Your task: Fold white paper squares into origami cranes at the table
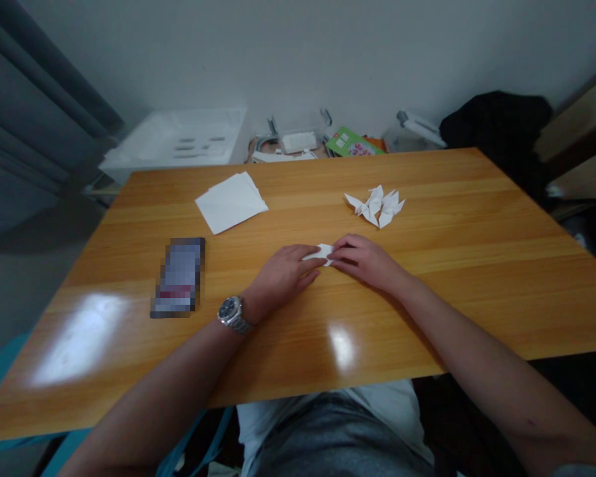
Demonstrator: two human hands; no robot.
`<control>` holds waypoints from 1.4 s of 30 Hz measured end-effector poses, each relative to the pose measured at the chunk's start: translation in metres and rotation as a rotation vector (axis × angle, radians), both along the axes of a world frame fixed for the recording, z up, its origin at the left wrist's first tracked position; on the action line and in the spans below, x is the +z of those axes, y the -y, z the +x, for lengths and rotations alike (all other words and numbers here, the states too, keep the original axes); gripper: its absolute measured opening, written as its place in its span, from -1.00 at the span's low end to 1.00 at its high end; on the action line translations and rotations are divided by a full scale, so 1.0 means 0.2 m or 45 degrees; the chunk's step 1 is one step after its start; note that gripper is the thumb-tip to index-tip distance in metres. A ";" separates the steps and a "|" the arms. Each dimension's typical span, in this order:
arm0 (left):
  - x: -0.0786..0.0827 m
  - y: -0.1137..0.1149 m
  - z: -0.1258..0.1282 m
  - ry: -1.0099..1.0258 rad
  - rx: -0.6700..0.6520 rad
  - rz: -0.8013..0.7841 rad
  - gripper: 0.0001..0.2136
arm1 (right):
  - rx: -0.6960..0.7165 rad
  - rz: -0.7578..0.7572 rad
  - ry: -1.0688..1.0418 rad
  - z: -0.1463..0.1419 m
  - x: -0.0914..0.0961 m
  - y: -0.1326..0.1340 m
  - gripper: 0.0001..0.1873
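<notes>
A small piece of folded white paper point(322, 252) lies at the middle of the wooden table point(427, 252), between my two hands. My left hand point(289, 270), with a metal watch point(232, 313) on its wrist, pinches the paper's left end. On the right end, the fingertips of my right hand point(362, 260) close on the paper too. Fingers cover both ends, so only its middle shows. Behind my right hand sits a cluster of folded white paper figures point(377, 205) with pointed tips.
Loose white sheets point(232, 203) lie stacked at the back left. A blurred-out phone-like device point(179, 277) is left of my left hand. Beyond the far edge stand a white bin point(179, 142), a green packet point(352, 142) and a dark cloth heap point(496, 126).
</notes>
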State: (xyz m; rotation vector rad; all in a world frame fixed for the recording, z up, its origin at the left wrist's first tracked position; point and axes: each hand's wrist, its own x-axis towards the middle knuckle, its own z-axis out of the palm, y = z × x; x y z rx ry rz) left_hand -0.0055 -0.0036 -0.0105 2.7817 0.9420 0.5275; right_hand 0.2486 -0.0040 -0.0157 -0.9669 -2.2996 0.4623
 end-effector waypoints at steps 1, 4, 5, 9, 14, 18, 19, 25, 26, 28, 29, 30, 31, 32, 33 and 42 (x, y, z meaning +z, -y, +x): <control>0.00 0.00 0.00 0.007 0.003 0.001 -0.71 | 0.003 -0.002 -0.003 0.00 0.00 0.00 -0.84; 0.00 0.00 0.00 0.027 0.021 -0.003 -0.72 | 0.011 -0.002 -0.018 -0.01 0.01 0.01 -0.83; 0.00 0.00 0.01 0.035 0.031 -0.007 -0.72 | 0.015 -0.006 -0.023 -0.01 0.01 0.01 -0.82; 0.01 0.00 0.02 0.087 0.074 -0.023 -0.74 | 0.034 -0.038 -0.027 -0.02 0.02 0.02 -0.81; 0.01 0.01 0.03 0.118 0.115 -0.039 -0.77 | 0.037 -0.060 -0.019 -0.03 0.02 0.02 -0.85; 0.00 0.01 0.04 0.193 0.156 -0.097 -0.82 | -0.008 -0.085 -0.042 -0.04 0.02 0.03 -0.86; 0.00 0.01 0.04 0.214 0.172 -0.122 -0.83 | -0.026 -0.104 -0.054 -0.04 0.02 0.03 -0.86; 0.01 0.00 0.06 0.313 0.235 -0.245 -0.91 | -0.120 -0.216 -0.106 -0.06 0.04 0.04 -0.88; 0.01 0.00 0.06 0.333 0.244 -0.256 -0.91 | -0.131 -0.224 -0.110 -0.06 0.05 0.04 -0.88; 0.00 -0.01 0.07 0.368 0.252 -0.274 -0.92 | -0.145 -0.236 -0.117 -0.06 0.05 0.04 -0.90; 0.00 -0.01 0.07 0.380 0.251 -0.279 -0.92 | -0.150 -0.241 -0.119 -0.06 0.05 0.04 -0.90; 0.00 -0.01 0.07 0.387 0.251 -0.281 -0.92 | -0.153 -0.244 -0.119 -0.06 0.05 0.04 -0.90; 0.00 -0.01 0.08 0.392 0.255 -0.281 -0.92 | -0.157 -0.247 -0.118 -0.06 0.05 0.04 -0.90; -0.01 -0.02 0.08 0.396 0.260 -0.281 -0.92 | -0.164 -0.246 -0.118 -0.07 0.04 0.04 -0.89; -0.01 -0.02 0.08 0.398 0.262 -0.282 -0.92 | -0.172 -0.245 -0.117 -0.07 0.04 0.03 -0.89; 0.00 -0.03 0.09 0.413 0.291 -0.300 -0.96 | -0.262 -0.254 -0.104 -0.09 0.02 0.01 -0.93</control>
